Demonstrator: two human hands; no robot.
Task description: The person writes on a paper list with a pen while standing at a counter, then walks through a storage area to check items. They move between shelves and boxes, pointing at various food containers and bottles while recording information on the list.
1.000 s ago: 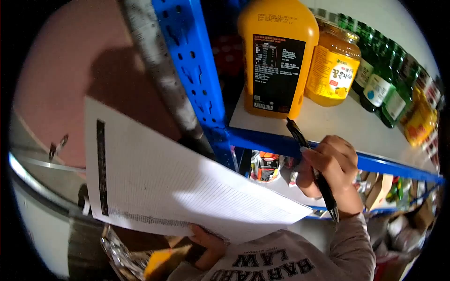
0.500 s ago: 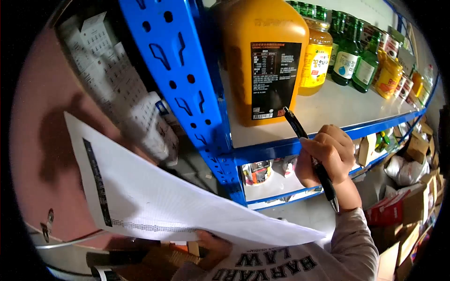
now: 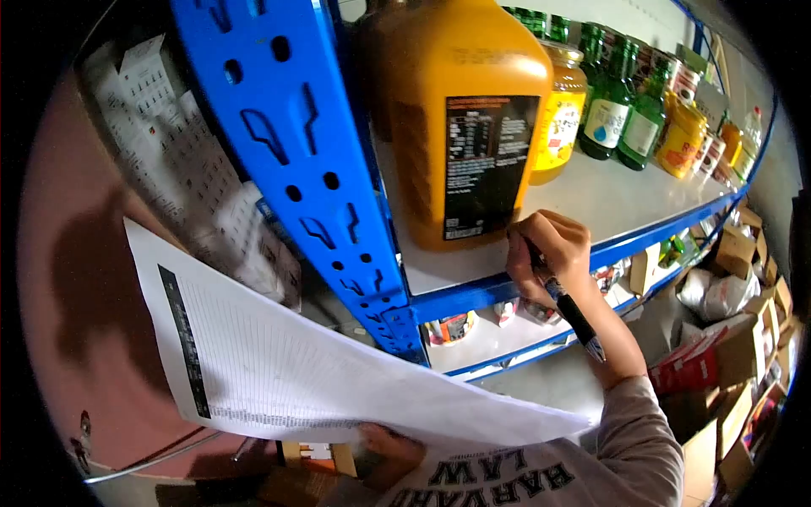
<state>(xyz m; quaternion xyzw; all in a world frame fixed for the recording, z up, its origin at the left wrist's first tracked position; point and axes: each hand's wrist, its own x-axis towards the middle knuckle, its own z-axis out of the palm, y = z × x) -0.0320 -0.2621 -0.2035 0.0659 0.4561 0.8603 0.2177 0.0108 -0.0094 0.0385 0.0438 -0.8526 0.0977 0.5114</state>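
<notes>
A large orange-yellow jug [image 3: 414, 160] with a black label [image 3: 486, 169] stands at the near end of the shelf. At its lower right corner is my right hand [image 3: 549, 253], its fingers closed round a black pen [image 3: 570, 313]; whether the fingertips touch the jug is unclear. My left hand [image 3: 390, 448] grips the lower edge of a large printed sheet [image 3: 296, 363], with the fingers partly hidden behind the paper. Right of the jug stands a jar with a yellow label [image 3: 559, 127].
A blue perforated upright [image 3: 296, 160] rises left of the jug. Green bottles [image 3: 608, 118] and a yellow tub [image 3: 683, 139] stand farther along the shelf. Cardboard boxes [image 3: 735, 346] are piled at the right, and small white printed boxes [image 3: 182, 152] are stacked at the left.
My right hand has moved left and closer to the jug's bottom corner, the pen still in it. The view has shifted slightly, and the sheet's printed lines show more clearly.
</notes>
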